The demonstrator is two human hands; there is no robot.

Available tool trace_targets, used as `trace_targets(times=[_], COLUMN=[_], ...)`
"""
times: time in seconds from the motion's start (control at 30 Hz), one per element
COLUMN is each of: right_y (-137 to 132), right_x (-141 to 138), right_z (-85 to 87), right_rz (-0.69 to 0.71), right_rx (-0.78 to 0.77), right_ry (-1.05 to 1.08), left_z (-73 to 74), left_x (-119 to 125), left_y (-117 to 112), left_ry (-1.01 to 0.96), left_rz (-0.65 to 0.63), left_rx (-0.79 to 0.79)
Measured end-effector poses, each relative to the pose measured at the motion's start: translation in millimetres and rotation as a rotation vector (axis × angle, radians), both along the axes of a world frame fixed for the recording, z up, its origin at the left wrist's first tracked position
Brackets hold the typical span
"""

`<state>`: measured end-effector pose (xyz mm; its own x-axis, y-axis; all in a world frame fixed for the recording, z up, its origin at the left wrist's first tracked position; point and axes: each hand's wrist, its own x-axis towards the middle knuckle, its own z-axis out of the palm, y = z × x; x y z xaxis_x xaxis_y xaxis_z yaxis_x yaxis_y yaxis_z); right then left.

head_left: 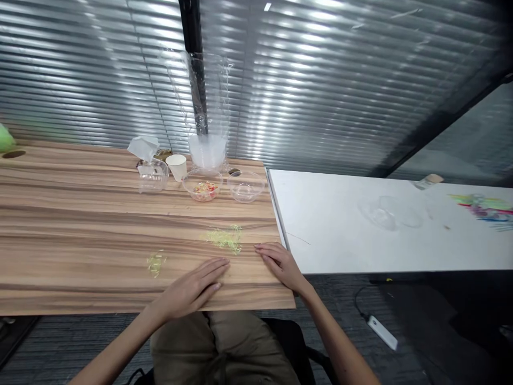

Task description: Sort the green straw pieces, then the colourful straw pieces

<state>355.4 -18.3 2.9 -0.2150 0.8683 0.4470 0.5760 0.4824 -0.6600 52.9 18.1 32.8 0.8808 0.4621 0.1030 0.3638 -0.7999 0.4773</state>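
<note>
My left hand (192, 289) lies flat on the wooden table (80, 214), fingers stretched out, holding nothing. My right hand (280, 263) rests palm down near the table's right edge, fingers spread, empty too. Just beyond both hands lies a loose heap of thin yellow-green strips (225, 238). A smaller clump of the same strips (155, 262) sits to the left of my left hand.
At the back stand a clear bowl with red and yellow bits (202, 187), an empty clear bowl (246, 185), a paper cup (177, 166), a clear lidded container (152, 176) and a stack of cups in plastic wrap (207, 144). A white table (340, 235) adjoins on the right.
</note>
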Motion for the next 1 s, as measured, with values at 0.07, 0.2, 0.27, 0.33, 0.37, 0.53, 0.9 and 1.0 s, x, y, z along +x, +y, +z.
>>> trace_targets(times=[0.07,0.2,0.27,0.33,0.37,0.53,0.9,1.0], right_y=[-1.4,-3.7,-4.5,-5.0,-5.3,-6.8,3.8,2.2], right_x=[0.5,0.0,-0.9,-1.5,-1.6,-0.9,-3.2,-3.1], right_z=[-0.8,-1.2,-2.0,-3.8,-4.9,-7.3,8.2,1.6], right_rz=[-0.006,-0.014,-0.015,-0.019,-0.011,0.042,0.056,-0.061], right_rx=[-0.003,0.016,0.039,0.072,0.084,0.131,0.014,0.014], right_ry=[-0.01,-0.04,-0.073,-0.121,-0.155,-0.278,-0.2,-0.121], left_z=[-1.3,-5.0,-6.1,-5.9,-5.5,-6.7,-33.4,-34.3], left_x=[0.0,0.6,1.4,2.1,2.1,-4.3,-7.9,-9.2], left_y=[-0.2,-0.3,-1.5,-3.4,-4.3,-4.4,18.2,17.5], left_ry=[-0.006,-0.042,-0.052,-0.054,-0.057,-0.099,-0.165,-0.161], left_rz=[0.0,-0.016,-0.021,-0.007,0.007,0.071,0.614,0.637], left_rx=[0.01,0.027,0.04,0.04,0.039,0.122,0.354,0.383])
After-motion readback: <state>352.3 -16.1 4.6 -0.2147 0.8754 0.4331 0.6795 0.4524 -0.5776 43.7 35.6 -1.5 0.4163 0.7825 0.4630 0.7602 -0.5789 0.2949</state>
